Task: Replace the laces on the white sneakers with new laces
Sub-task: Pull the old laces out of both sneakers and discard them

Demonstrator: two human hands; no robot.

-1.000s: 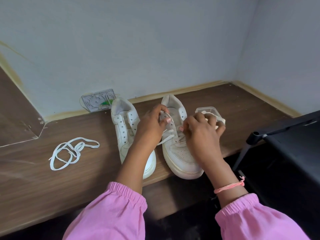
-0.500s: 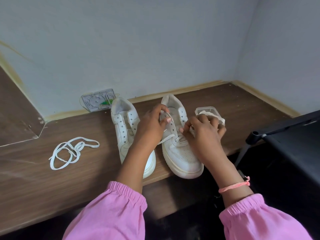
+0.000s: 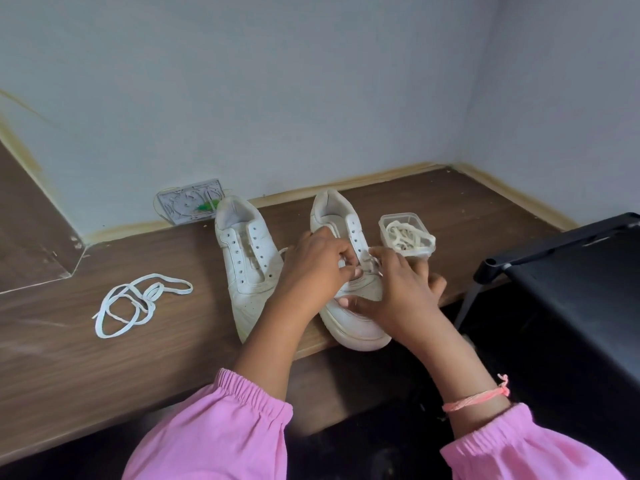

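Both hands' grip on lace (image 3: 370, 263) over right sneaker (image 3: 349, 299), no legible branding

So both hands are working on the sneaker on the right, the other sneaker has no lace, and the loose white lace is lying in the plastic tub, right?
Not quite. The loose white lace lies on the wooden table, left of the unlaced sneaker. The plastic tub holds a different bundle. The head view shows this; both hands do work on the right sneaker.

A grey patterned plate (image 3: 188, 201) leans against the wall (image 3: 311, 98); a black chair (image 3: 571, 271) stands right of the wooden desk (image 3: 69, 358).
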